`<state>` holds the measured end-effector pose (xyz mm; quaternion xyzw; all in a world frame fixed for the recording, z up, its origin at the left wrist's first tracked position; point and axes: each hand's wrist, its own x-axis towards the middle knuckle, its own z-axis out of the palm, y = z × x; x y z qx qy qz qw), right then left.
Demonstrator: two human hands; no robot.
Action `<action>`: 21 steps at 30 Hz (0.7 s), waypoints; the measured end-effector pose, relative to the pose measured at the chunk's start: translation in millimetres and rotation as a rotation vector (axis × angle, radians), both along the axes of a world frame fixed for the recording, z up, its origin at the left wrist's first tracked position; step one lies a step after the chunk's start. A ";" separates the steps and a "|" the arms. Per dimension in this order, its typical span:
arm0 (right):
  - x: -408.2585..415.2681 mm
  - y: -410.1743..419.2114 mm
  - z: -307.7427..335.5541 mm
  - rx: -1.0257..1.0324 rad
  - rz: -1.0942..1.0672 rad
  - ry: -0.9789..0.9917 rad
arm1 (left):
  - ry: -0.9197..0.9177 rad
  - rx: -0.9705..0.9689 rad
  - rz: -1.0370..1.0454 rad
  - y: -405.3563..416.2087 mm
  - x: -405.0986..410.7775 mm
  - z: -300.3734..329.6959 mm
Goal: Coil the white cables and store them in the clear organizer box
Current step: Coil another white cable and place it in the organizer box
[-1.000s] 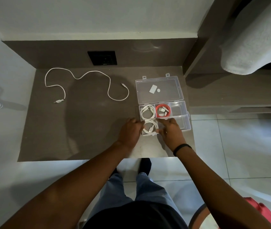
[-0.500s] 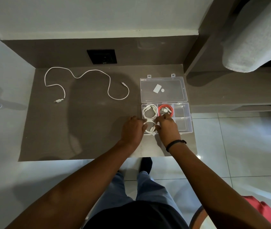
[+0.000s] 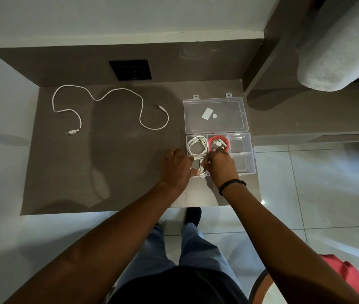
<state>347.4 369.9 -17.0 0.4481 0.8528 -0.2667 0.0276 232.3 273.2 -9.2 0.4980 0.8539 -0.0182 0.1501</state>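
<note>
A clear organizer box [image 3: 242, 159] lies open on the brown table, its lid [image 3: 215, 115] flat behind it. A coiled white cable [image 3: 196, 145] fills the back left compartment and a red cable [image 3: 219, 144] the one beside it. My left hand [image 3: 176, 166] and my right hand [image 3: 219, 165] both press on another coiled white cable [image 3: 200, 166] in the front left compartment; my hands hide most of it. A loose white cable [image 3: 110, 94] snakes uncoiled across the table's far left.
A black wall socket [image 3: 130, 70] sits in the brown back panel. The table's front edge [image 3: 99, 210] runs just below my wrists. A grey towel [image 3: 338, 42] hangs at the upper right. White floor tiles lie to the right.
Both hands have closed in tighter over the front left compartment, pushing the coiled cable down. The view shifted slightly; the loose cable has not moved.
</note>
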 end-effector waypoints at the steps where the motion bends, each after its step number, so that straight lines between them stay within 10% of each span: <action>1: 0.6 0.0 -0.2 -0.005 0.013 0.006 | -0.004 -0.002 0.000 -0.4 0.3 -0.7; 13: 0.8 0.8 13.9 -0.008 0.070 -0.040 | -0.183 0.297 -0.066 -23.3 -10.2 -12.7; 21: -48.7 26.4 61.0 0.183 0.263 -0.013 | -0.325 0.542 0.573 -33.2 -68.3 -9.6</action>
